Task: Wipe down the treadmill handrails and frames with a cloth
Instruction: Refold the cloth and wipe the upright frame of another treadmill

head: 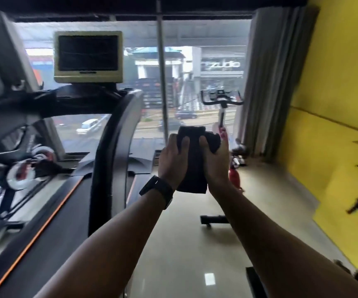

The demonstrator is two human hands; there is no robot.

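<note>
A dark cloth (195, 166) hangs in the air between both my hands, to the right of the treadmill. My left hand (172, 160), with a black watch on the wrist, grips its left edge with the thumb over the fabric. My right hand (215, 160) grips the right side, bunching the top of the cloth. The treadmill's curved dark upright frame (113, 151) stands left of my hands, apart from the cloth. Its deck with an orange stripe (44, 222) runs along the lower left. A yellow-framed screen (88, 57) tops the console.
An exercise bike (222, 104) stands ahead by the big window, with a red part (235, 176) showing past my right wrist. Grey curtains (266, 82) and a yellow wall (335, 104) close the right side. Glossy floor (195, 244) lies under my arms. Another machine (23, 168) sits at far left.
</note>
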